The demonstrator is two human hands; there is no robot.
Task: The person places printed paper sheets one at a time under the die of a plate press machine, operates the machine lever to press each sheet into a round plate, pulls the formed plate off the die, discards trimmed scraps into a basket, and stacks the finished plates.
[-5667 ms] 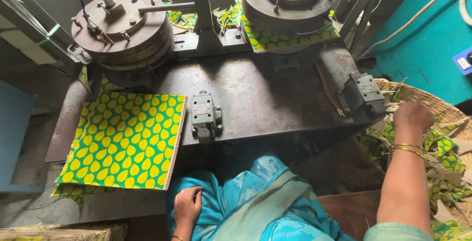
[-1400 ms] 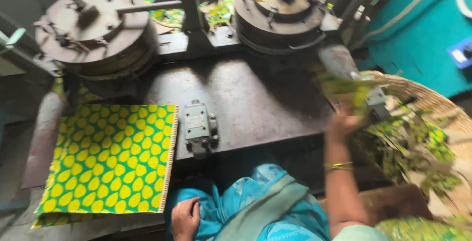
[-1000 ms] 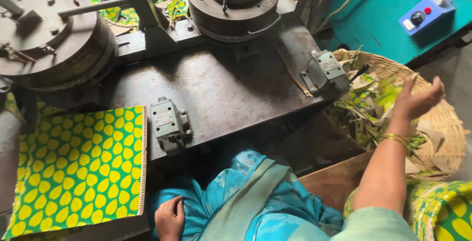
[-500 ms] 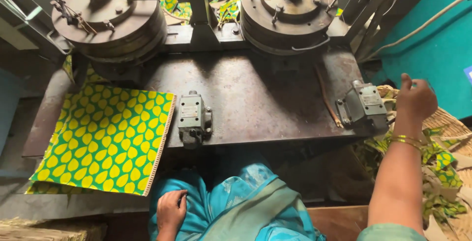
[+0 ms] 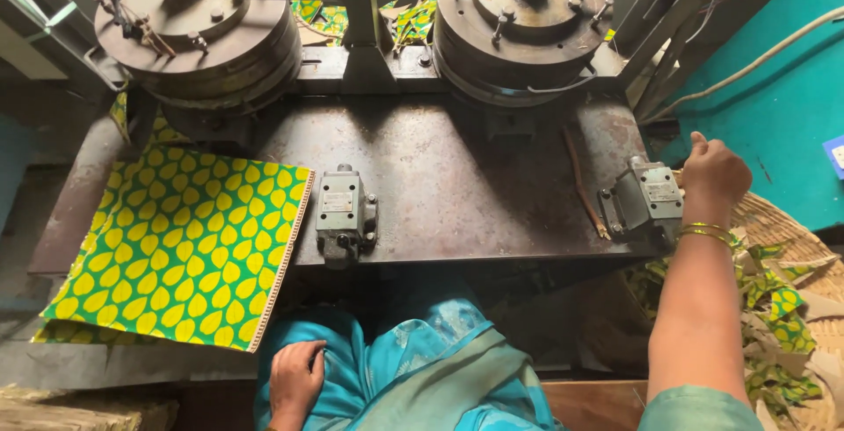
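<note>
On the rusty steel table (image 5: 457,193) stand two round press dies, one left (image 5: 198,31) and one right (image 5: 527,22); two grey valve boxes sit at the front edge, one central (image 5: 345,217), one (image 5: 646,198) just beside the right hand (image 5: 714,176), loosely closed, holding nothing visible; the left hand (image 5: 294,378) rests relaxed on a turquoise lap (image 5: 422,369); one yellow-and-green patterned sheet (image 5: 180,242) lies at left; a wicker basket (image 5: 782,224) holds many scraps.
</note>
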